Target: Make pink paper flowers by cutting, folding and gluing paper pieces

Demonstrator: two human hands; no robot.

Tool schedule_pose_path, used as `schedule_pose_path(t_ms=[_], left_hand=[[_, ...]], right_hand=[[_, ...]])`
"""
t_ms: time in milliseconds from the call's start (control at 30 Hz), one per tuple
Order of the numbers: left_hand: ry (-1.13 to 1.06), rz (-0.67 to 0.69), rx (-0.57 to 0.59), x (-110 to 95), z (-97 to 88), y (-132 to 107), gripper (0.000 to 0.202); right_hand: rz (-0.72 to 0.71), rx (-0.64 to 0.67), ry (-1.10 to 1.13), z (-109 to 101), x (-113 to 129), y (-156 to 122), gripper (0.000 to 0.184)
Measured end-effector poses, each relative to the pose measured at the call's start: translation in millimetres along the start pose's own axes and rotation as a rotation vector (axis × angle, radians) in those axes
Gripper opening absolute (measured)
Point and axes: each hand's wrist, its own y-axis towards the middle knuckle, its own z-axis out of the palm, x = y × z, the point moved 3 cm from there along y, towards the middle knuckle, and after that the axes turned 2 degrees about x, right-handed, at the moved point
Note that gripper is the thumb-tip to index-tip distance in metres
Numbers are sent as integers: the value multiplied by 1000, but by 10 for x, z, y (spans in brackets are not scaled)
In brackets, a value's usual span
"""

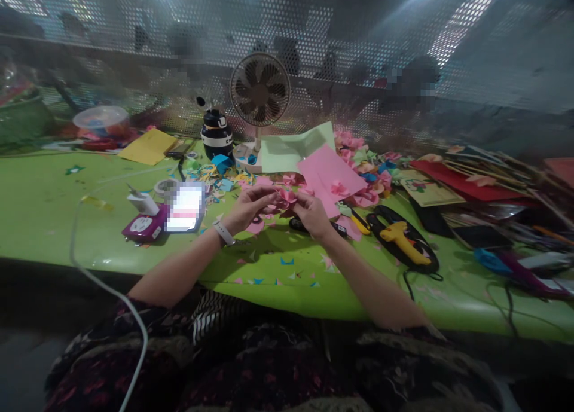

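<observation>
Between my two hands, above the green table [269,262], is a pink paper flower [287,195]. My right hand [309,213] pinches its right side between thumb and fingers. On its other side my left hand [250,207], with a pale band on the wrist, is closed with thumb and fingertips together at the petals. Under the hands lies a dark tool [296,225], mostly covered, so I cannot make out its kind. Just behind the hands are a pink paper sheet [329,176] and a pale green sheet [291,149].
A yellow glue gun [406,241] lies on a black tray to the right, beside a yellow-handled cutter [360,222]. Left are a lit phone [185,207] and a purple socket box [144,226] with a white cable. A fan [260,92] and a black bottle [216,138] stand behind.
</observation>
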Motion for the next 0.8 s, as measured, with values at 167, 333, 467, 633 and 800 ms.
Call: schedule_pose_path(t_ms=[167, 333, 467, 633, 800], left_hand=[[-4, -2, -3, 6, 1, -4, 43], [-26, -4, 2, 5, 6, -12, 44], [-22, -9, 4, 7, 3, -9, 45], [-35, -8, 1, -3, 9, -11, 44], [-41, -1, 13, 3, 6, -6, 42]], right_hand=[[9, 6, 21, 9, 0, -1, 31], [20, -5, 40, 5, -14, 7, 37], [34, -3, 50, 8, -10, 7, 40], [24, 11, 80, 17, 6, 0, 35], [35, 15, 73, 17, -5, 1, 39]])
